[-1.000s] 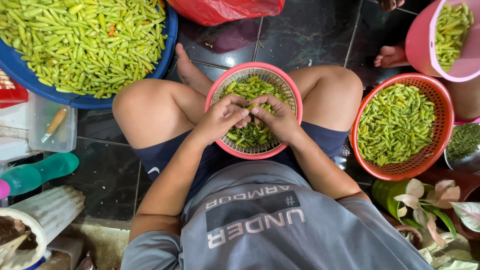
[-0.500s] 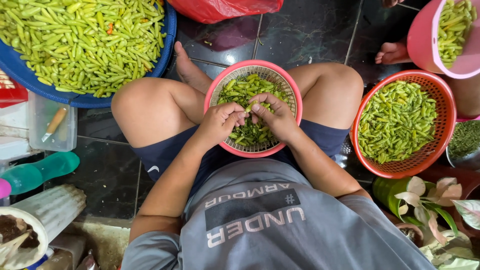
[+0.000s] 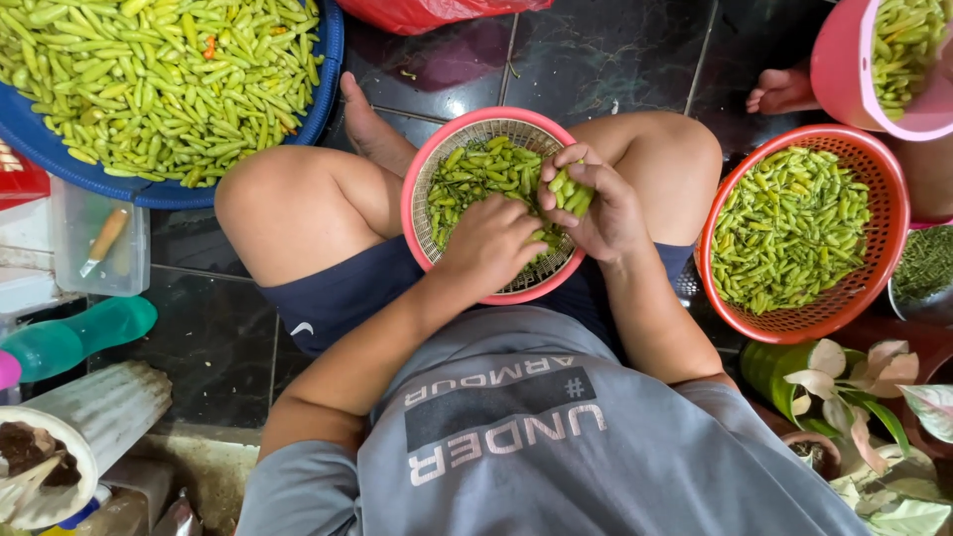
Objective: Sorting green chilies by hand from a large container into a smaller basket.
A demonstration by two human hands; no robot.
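A: On the dark tiled floor, what is the seated person doing?

B: A pink woven basket rests on the lap, between the bent knees, half full of small green chilies. The left hand lies palm down inside the basket, fingers curled into the chilies; I cannot tell whether it grips any. The right hand is raised over the basket's right rim, clenched around a small bunch of chilies whose ends poke out between the fingers.

A: What lies around the person?

B: To the right, just beside the knee, stands a red plastic basket heaped with more green chilies. Above it, at the frame's corner, is a pink bucket also holding chilies, with another person's bare foot beside it. At the upper left, a large blue tub is piled with green chilies. Lower left sits a clear plastic box with a knife inside, and a teal bottle lying on its side.
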